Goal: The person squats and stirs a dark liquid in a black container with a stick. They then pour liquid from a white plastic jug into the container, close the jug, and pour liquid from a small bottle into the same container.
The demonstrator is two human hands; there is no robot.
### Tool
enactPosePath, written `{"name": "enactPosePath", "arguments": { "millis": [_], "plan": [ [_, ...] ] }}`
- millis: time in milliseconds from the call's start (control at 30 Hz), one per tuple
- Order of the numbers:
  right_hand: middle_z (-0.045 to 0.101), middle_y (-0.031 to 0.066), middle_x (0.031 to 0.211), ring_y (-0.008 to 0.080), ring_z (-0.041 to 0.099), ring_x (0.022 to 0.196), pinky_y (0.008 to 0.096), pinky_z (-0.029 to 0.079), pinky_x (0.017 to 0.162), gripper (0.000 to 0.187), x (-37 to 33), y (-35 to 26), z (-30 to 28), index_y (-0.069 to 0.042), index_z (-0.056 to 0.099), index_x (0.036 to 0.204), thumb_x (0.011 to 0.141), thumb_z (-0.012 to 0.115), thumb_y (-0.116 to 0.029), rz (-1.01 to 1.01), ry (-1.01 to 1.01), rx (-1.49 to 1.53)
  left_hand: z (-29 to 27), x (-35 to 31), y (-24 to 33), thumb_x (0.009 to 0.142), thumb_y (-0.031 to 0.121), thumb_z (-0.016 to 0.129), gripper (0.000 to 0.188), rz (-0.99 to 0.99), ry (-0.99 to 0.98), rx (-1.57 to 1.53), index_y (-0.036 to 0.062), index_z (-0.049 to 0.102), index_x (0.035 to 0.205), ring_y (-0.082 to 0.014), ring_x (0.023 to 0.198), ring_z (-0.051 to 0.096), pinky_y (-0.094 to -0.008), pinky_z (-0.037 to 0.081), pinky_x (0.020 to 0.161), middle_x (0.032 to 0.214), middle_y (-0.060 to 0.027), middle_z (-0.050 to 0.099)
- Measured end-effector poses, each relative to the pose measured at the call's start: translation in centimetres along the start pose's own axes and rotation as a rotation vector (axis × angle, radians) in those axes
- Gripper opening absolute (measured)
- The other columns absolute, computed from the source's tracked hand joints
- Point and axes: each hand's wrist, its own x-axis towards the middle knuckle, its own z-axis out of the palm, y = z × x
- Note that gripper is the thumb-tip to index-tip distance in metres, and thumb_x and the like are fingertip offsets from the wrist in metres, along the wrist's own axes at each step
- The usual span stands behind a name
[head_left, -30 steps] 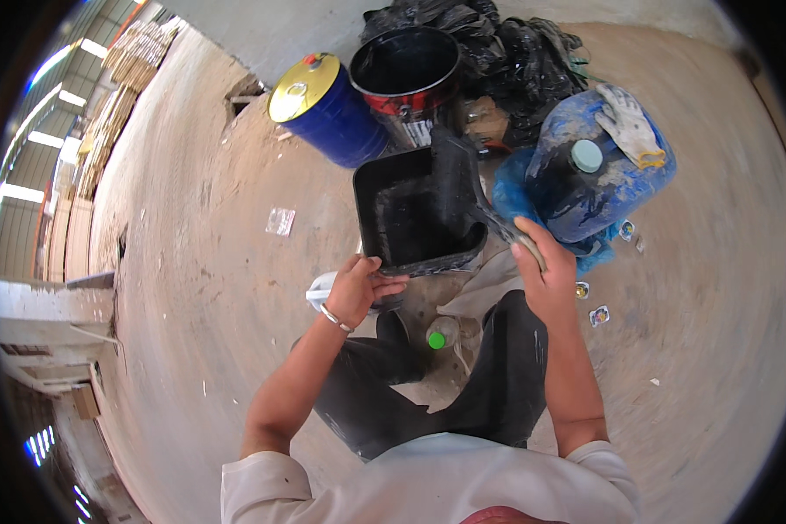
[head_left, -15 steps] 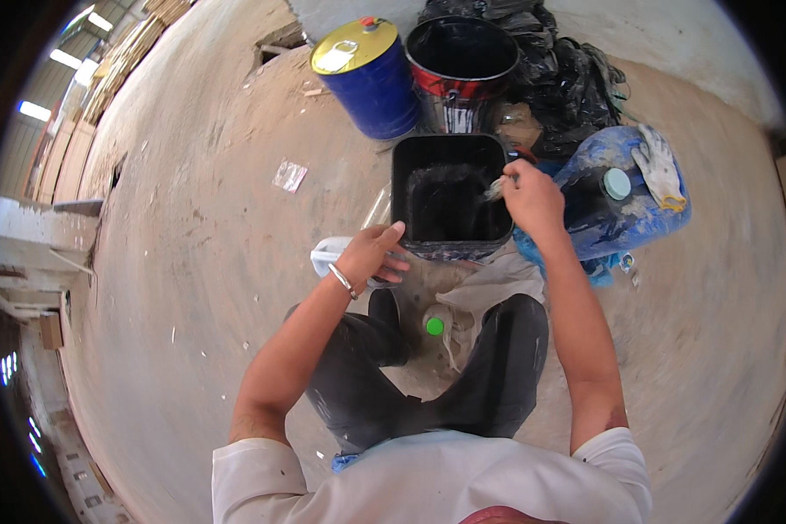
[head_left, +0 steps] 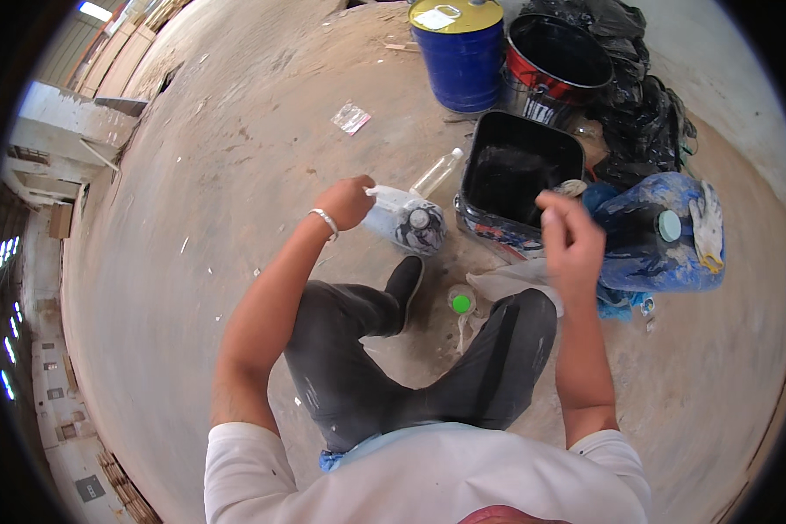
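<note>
My left hand (head_left: pixel 348 203) is closed on the handle of a translucent white plastic jug (head_left: pixel 384 220), whose round cap end is smeared dark. The jug is tilted over the floor, left of a square black bucket (head_left: pixel 473 210). My right hand (head_left: pixel 575 244), slightly blurred, hovers at the bucket's near right side with loosely bent fingers and nothing visible in them. A whitish tuft (head_left: pixel 571 188), its kind unclear, rests at the bucket's right rim. A clear bottle (head_left: pixel 437 173) lies between jug and bucket.
Behind stand a blue drum with a yellow lid (head_left: pixel 459 65) and a round black-and-red bucket (head_left: pixel 561 57), beside black plastic sheeting (head_left: pixel 642 122). To the right lies a blue jerrycan (head_left: pixel 637 262) with a glove (head_left: pixel 706 227) on it. A green-capped bottle (head_left: pixel 461 304) stands between my legs.
My left hand has moved left and taken hold of the jug's handle. My right hand has let go of the whitish tuft and drawn back toward me. The view has shifted left.
</note>
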Motion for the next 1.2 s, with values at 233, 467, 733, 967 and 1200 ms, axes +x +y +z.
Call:
{"name": "enactPosePath", "arguments": {
  "millis": [233,467,733,967,1200],
  "plan": [
    [0.072,0.0140,0.091,0.0268,0.070,0.081,0.0409,0.053,0.074,0.023,-8.8,5.0,9.0,-0.007,0.070,0.116,0.097,0.063,-0.017,0.367,-0.495,-0.089,7.7,2.4,-1.5,0.085,0.027,0.075,0.038,0.193,0.067,0.230,0.0217,0.072,0.122,-0.0297,0.126,0.058,-0.0492,0.042,0.109,0.126,-0.0077,0.068],
    [0.070,0.0168,0.104,0.0395,0.070,0.093,0.0530,0.054,0.079,0.036,-7.1,8.8,18.3,-0.006,0.060,0.123,0.095,0.067,-0.028,0.214,-0.416,-0.460,9.4,3.3,-4.0,0.076,0.032,0.083,0.035,0.390,0.224,0.074,0.0225,0.077,0.109,-0.0262,0.109,0.062,-0.0431,0.043,0.101,0.100,-0.0028,0.069],
    [0.071,0.0184,0.096,0.0380,0.073,0.082,0.0505,0.056,0.070,0.040,-2.6,8.4,23.6,0.000,0.059,0.110,0.093,0.071,-0.035,0.212,-0.430,-0.737,10.4,1.6,-3.7,0.078,0.033,0.082,0.034,0.436,0.313,0.003,0.0182,0.076,0.108,-0.0241,0.096,0.064,-0.0394,0.042,0.087,0.090,-0.0031,0.068],
    [0.073,0.0196,0.089,0.0407,0.072,0.080,0.0504,0.056,0.069,0.040,-1.6,8.5,23.9,-0.002,0.059,0.106,0.091,0.072,-0.037,0.226,-0.477,-0.874,11.1,1.2,-4.0,0.075,0.031,0.083,0.031,0.474,0.428,-0.163,0.0180,0.077,0.103,-0.0231,0.088,0.064,-0.0393,0.044,0.084,0.083,-0.0028,0.066],
    [0.071,0.0193,0.088,0.0411,0.071,0.078,0.0533,0.054,0.068,0.036,-1.2,8.5,23.6,-0.002,0.057,0.107,0.092,0.072,-0.031,0.099,-0.578,-0.923,11.2,1.2,-4.3,0.074,0.027,0.084,0.029,0.477,0.446,-0.204,0.0180,0.076,0.101,-0.0210,0.085,0.063,-0.0376,0.044,0.081,0.081,-0.0007,0.065]
  ]
}}
